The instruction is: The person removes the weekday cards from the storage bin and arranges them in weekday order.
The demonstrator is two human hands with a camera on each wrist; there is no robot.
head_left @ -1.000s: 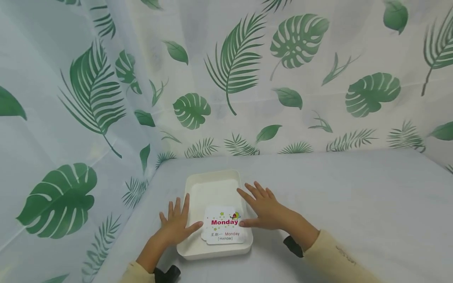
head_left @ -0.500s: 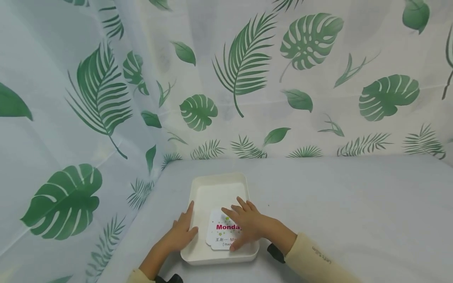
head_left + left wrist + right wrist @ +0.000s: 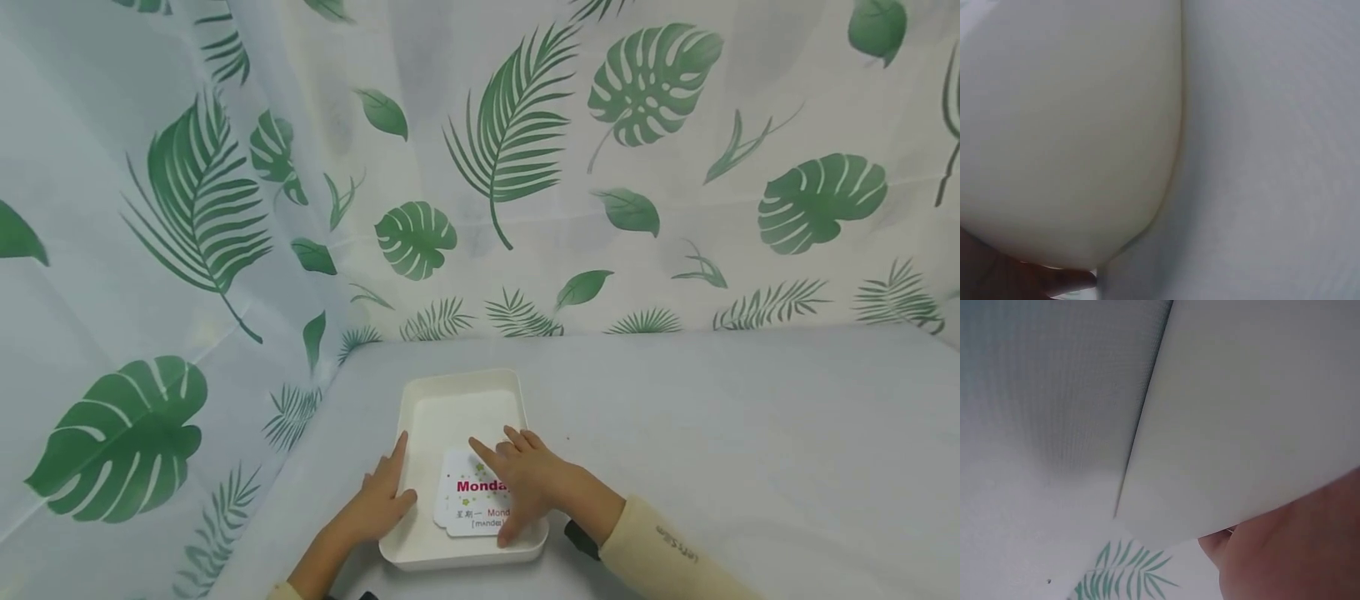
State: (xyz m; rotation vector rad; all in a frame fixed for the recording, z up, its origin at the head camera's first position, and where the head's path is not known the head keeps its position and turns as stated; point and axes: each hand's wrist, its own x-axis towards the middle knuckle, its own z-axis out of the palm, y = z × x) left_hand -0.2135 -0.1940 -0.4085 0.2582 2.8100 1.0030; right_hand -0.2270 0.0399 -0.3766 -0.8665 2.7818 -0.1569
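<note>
"Monday" flashcard lies face up in near half of white tray on the counter; right side covered by right hand. Right index finger straight, thumb at card's near edge; can't tell if pinching. Left hand at tray's left rim, thumb spread from index. Card probably light, stiff, slick; best taken by opposite edges, without bending corners.

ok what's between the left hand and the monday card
Just a bare strip of the white tray lies between the left hand and the Monday card; the head view shows it.
</note>
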